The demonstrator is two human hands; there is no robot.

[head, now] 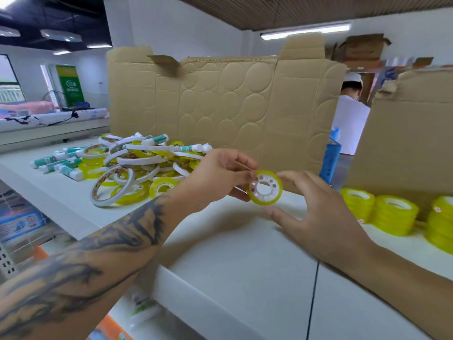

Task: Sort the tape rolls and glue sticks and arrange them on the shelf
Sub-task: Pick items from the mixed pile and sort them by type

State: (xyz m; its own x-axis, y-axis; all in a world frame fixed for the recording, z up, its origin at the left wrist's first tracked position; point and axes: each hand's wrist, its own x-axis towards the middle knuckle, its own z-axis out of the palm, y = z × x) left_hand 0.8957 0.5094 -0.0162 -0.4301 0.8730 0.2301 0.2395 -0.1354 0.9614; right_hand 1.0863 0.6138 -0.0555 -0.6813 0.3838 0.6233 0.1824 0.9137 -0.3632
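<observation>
Left hand [218, 173] fingers pinch a yellow tape roll [264, 187], no legible label; right hand [316, 212] fingers spread.

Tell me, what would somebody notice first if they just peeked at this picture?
Right in the middle, the left hand pinches a little yellow tape roll above the white shelf, and the open right hand reaches for it. Behind, to the left, lies a jumbled pile of tape rolls and glue sticks in front of a big cardboard box. On the right stand neat stacks of yellow tape.
</observation>
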